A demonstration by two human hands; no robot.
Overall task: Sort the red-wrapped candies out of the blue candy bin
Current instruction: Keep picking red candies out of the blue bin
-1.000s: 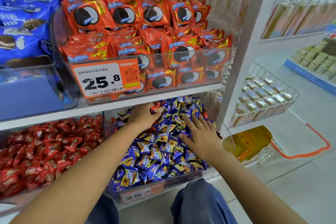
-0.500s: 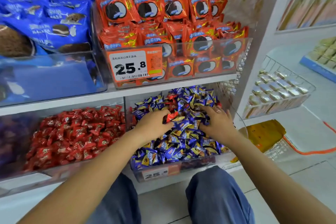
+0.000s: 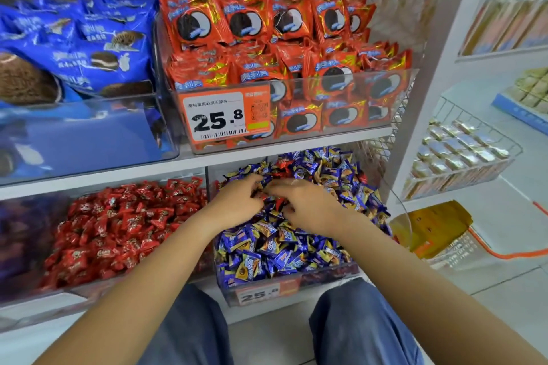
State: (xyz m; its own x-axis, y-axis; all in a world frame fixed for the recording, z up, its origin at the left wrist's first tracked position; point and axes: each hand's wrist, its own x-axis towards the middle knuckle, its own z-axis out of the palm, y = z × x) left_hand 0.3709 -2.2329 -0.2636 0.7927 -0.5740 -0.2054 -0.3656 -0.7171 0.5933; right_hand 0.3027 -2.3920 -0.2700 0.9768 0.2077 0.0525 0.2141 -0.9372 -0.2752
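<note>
Both down in the blue candy bin [image 3: 284,284]: left hand [image 3: 237,204] and right hand [image 3: 308,207] close together, fingers curled into the blue wrappers. Red-wrapped candies [image 3: 264,195] peeking between fingertips, seemingly pinched; blurred, hard to confirm. Red candy bin [image 3: 118,231] just beside, leftward.

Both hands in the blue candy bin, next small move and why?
Probably pinch the red-wrapped candy showing between the left hand and right hand, then carry it left to the red candy bin. Both hands sit on the blue candy bin, fingers curled together; blur hides any grip.
</note>
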